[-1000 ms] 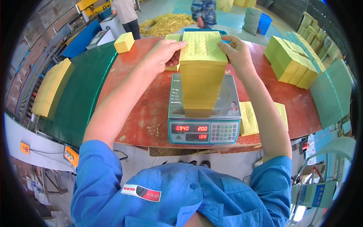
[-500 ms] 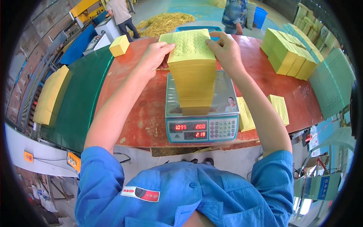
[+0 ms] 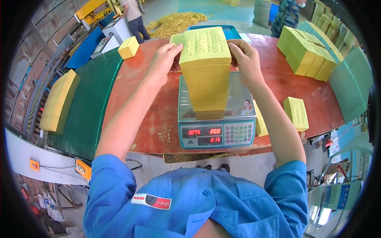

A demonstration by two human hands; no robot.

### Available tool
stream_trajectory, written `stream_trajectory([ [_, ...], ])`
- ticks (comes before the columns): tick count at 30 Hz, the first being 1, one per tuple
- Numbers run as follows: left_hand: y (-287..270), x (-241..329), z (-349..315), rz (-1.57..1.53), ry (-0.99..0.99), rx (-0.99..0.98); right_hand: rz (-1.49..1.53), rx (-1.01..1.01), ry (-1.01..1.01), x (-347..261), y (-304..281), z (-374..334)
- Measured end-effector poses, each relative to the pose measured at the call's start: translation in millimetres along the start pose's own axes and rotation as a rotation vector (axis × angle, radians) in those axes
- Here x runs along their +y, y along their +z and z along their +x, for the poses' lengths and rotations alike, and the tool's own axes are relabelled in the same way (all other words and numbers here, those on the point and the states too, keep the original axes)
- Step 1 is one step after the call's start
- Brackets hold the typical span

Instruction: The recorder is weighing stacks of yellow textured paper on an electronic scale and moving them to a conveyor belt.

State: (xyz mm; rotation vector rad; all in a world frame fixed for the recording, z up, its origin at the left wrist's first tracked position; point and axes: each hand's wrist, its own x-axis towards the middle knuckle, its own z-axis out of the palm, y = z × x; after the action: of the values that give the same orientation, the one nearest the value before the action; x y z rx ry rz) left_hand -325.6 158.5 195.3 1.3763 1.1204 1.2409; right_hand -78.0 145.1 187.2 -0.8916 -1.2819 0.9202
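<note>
A tall stack of yellow paper sheets, its top embossed with rows of round marks, stands upright on a digital scale with lit red digits. My left hand grips the stack's upper left side, thumb at the top edge, its other fingers partly hidden. On the opposite side my right hand is closed against the upper right edge, fingertips partly behind the stack. Another yellow paper piece shows behind the stack, near my left fingers.
Yellow paper blocks sit at the far right, smaller ones right of the scale. A block stands far left on the red table. Beside it runs a green belt with a paper row. Two people stand beyond the table.
My right thumb has moved off the stack's top to its right edge. The scale's digits have changed. A person at the back has moved right; the whole view has shifted slightly.
</note>
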Motion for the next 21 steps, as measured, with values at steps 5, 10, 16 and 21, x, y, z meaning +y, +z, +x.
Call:
stream_trajectory([
  [5, -7.6, -7.0, 3.8, -0.050, 0.036, -0.019, 0.040, 0.056, -0.019, 6.5, -16.9, -11.3],
  [10, -44.0, -16.2, 1.2, -0.052, -0.215, 0.067, 0.189, 0.160, 0.049, 25.6, -59.1, -64.4],
  [16, -32.9, 31.8, 6.8, 0.117, -0.326, 0.091, 0.188, 0.251, 0.176, 46.5, -116.7, -142.0],
  [21, 49.1, 99.7, -5.1, 0.729, -0.244, 0.057, 0.304, 0.191, 0.264, 51.2, -160.1, -183.8],
])
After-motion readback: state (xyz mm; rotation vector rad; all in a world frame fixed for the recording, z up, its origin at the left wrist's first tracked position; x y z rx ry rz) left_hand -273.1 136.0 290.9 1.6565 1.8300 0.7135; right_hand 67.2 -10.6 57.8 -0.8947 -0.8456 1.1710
